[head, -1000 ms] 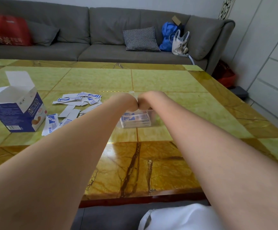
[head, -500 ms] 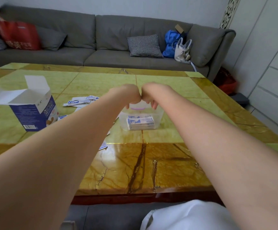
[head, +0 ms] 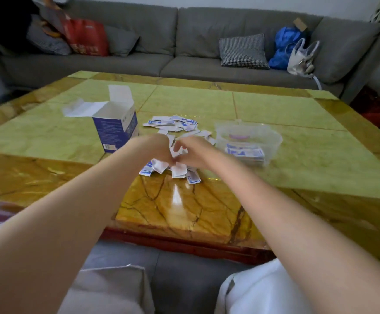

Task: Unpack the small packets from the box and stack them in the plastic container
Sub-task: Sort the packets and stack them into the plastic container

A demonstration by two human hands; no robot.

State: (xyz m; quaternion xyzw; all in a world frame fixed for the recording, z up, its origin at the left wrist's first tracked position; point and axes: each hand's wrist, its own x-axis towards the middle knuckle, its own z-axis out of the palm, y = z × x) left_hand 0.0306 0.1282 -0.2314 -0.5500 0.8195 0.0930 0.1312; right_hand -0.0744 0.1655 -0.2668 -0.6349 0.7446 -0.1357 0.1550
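A blue and white box point(head: 116, 130) stands open on the table, left of a scatter of small white and blue packets point(head: 173, 123). To the right of the scatter sits the clear plastic container point(head: 273, 141), holding a stack of packets point(head: 244, 154). My left hand point(head: 159, 149) and my right hand point(head: 194, 152) meet over the near end of the scatter. Both have curled fingers and pinch packets point(head: 177, 169) where they touch. My hands hide part of the pile.
The yellow-green and amber stone table point(head: 309, 159) has a red front edge close to my lap. A grey sofa point(head: 173, 41) behind it carries cushions, a red bag point(head: 87, 37) and a blue bag point(head: 284, 48). A grey cushion point(head: 109, 288) lies at my knees.
Both hands have moved left from above the container to the loose packets beside it and dropped onto them. The view has turned, so the box and pile sit nearer the middle.
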